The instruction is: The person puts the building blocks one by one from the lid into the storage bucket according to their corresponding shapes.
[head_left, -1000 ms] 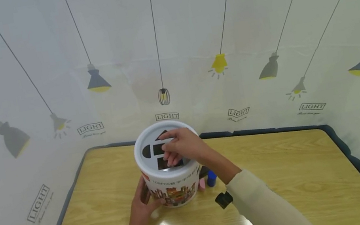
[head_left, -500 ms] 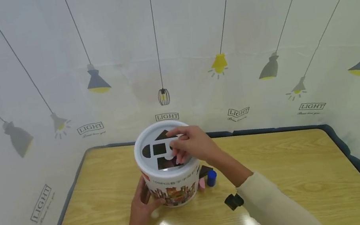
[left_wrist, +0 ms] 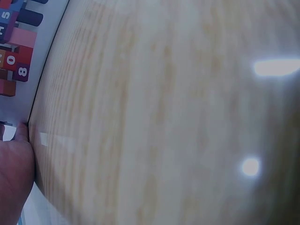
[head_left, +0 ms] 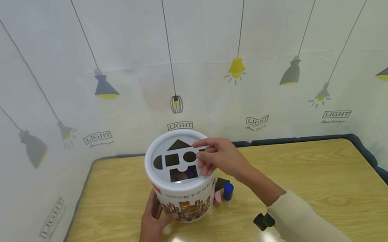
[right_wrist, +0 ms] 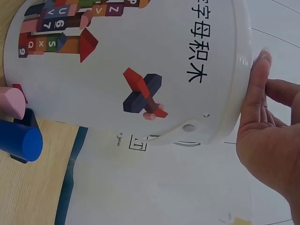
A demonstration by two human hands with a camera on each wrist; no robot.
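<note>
A white toy-block bucket (head_left: 189,206) with printed coloured blocks stands upright on the table. Its lid (head_left: 160,177) has shaped holes: a triangle, a half circle, a square, a circle and an arch. At the bucket's lower left, my left hand (head_left: 153,223) grips the side, thumb at the front and other fingers partly hidden behind. Over the right part of the lid is my right hand (head_left: 223,157), fingers loosely bent, with nothing showing between them. In the right wrist view, that hand (right_wrist: 269,136) lies along the lid's rim.
Right of the bucket's base lie a blue cylinder block (head_left: 228,192), a pink block (head_left: 217,197) and a dark block (head_left: 222,182). The wood-grain table (head_left: 308,196) has a dark edge, and a lamp-printed sheet (head_left: 204,93) rises behind it.
My right hand has moved right across the lid, uncovering the circle hole and more of the triangle and arch. My left hand and the bucket have stayed in place.
</note>
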